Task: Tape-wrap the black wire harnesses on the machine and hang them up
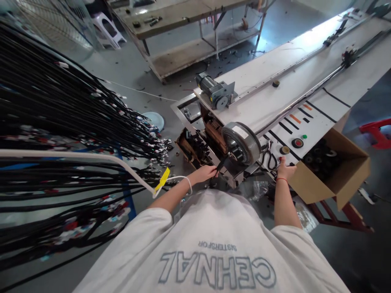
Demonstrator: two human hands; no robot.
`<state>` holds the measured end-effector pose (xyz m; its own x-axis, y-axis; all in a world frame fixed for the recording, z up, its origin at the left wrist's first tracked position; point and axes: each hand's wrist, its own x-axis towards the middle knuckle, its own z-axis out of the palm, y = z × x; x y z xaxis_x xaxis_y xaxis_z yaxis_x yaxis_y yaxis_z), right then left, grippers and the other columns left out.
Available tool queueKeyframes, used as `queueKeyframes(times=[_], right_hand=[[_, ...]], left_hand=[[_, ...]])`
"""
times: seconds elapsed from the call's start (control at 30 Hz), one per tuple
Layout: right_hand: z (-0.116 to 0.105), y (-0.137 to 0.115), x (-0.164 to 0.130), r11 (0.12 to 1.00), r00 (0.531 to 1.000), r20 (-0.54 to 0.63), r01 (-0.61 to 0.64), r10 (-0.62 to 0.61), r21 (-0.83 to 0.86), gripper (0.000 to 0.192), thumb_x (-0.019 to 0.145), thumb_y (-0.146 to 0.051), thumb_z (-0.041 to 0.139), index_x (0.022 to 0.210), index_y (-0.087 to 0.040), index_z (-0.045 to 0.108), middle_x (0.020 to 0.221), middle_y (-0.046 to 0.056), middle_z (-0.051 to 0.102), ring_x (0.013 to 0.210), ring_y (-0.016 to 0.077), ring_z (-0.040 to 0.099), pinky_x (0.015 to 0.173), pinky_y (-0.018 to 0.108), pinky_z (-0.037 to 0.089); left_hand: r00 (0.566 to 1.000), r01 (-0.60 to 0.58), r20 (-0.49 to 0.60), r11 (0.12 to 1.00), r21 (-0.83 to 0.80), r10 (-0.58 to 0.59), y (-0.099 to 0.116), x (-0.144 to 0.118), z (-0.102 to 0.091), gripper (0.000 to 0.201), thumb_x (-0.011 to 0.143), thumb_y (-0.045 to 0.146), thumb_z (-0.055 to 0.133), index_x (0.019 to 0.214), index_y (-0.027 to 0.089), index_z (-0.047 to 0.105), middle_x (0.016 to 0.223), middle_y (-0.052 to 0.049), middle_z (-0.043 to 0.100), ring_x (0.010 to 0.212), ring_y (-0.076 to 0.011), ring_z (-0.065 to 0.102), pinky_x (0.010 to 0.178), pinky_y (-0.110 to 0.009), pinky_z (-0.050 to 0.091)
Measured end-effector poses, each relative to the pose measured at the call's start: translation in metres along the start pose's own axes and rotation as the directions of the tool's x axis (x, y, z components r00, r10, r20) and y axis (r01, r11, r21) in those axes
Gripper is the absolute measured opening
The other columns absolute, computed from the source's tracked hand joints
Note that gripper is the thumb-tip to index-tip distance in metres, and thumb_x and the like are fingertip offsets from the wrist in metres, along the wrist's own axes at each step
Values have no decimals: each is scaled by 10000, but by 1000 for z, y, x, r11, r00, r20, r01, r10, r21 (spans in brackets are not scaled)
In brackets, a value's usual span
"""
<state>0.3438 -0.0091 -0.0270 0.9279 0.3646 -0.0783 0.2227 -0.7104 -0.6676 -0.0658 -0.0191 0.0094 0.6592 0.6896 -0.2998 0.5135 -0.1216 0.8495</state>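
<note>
A: Item held?
B: Black strip (pixel 220 164), thin and dark, pinched in left hand (pixel 205 173); fingers closed on its lower end. Located at near end of conveyor bench (pixel 275 87), just below large grey roller wheel (pixel 241 142).

A: Other hand?
B: Right hand (pixel 285 170), resting against bench edge below control panel; red band at wrist. Fingers curled; whether closed on anything, cannot tell. Black scissors (pixel 269 159) just beside it, to its left.

A: Controls nearby?
B: Red-centred round button (pixel 297 143), small green button (pixel 304 136), yellowish knob (pixel 284 149), all above right hand.

A: Further out?
B: Grey motor (pixel 214 91) mounted on bench end. Open cardboard box (pixel 336 171) of black tape rolls, right of bench. Dense rack of black cable harnesses (pixel 61 122) at left, with white rail (pixel 91 156) and yellow tag (pixel 161 180). White cord looped over left wrist. Second workbench (pixel 183 16) beyond, across grey floor.
</note>
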Motion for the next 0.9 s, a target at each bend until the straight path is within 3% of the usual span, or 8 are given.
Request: queueKeyframes(times=[0.13, 0.23, 0.37, 0.57, 0.77, 0.9], right_hand=[[3, 3, 2, 1000, 1000, -21, 17, -17, 4, 641, 770, -575, 672, 1162, -103, 486, 1240, 257, 567, 1221, 362, 523, 1047, 452, 397], [4, 5, 4, 1000, 1000, -26, 17, -17, 13, 645, 761, -579, 681, 1157, -105, 492, 1238, 257, 575, 1209, 367, 530, 1042, 460, 400], [6, 7, 8, 1000, 1000, -15, 16, -16, 4, 659, 765, -585, 673, 1166, -97, 485, 1259, 265, 566, 1215, 371, 527, 1048, 470, 393], [10, 12, 13, 999, 999, -2, 42, -43, -23, 681, 775, -617, 639, 1179, -98, 465, 1278, 274, 545, 1237, 375, 510, 1047, 482, 388], [3, 6, 6, 1000, 1000, -4, -7, 7, -23, 711, 744, -610, 686, 1191, -96, 484, 1244, 265, 577, 1195, 381, 545, 1021, 487, 417], [0, 2, 3, 999, 1000, 9, 11, -11, -39, 727, 766, -619, 660, 1214, -78, 475, 1279, 277, 556, 1220, 379, 530, 1034, 468, 408]], left_hand=[[999, -52, -12, 998, -36, 52, -5, -8, -1, 165, 859, 260, 483, 909, 156, 601, 852, -27, 653, 748, -141, 566, 706, -228, 436], [1000, -17, -11, 998, -53, 16, -13, -12, 0, 192, 861, 291, 484, 929, 155, 601, 869, -38, 664, 758, -145, 574, 699, -228, 435], [999, 53, -6, 995, 80, -53, -19, -16, -1, 241, 897, 329, 440, 857, 175, 621, 765, -23, 662, 692, -143, 571, 683, -233, 415], [997, 66, -58, 985, 159, -58, -10, -28, 0, 170, 873, 267, 464, 882, 180, 610, 777, -19, 660, 679, -149, 580, 654, -235, 393], [994, 33, -111, 996, 80, -24, -6, -36, 8, 160, 875, 223, 446, 924, 165, 587, 846, -34, 665, 730, -144, 590, 697, -237, 422], [975, 70, -214, 996, 59, -55, -1, -44, 7, 192, 886, 228, 442, 984, 155, 591, 838, -33, 670, 698, -135, 585, 666, -228, 419]])
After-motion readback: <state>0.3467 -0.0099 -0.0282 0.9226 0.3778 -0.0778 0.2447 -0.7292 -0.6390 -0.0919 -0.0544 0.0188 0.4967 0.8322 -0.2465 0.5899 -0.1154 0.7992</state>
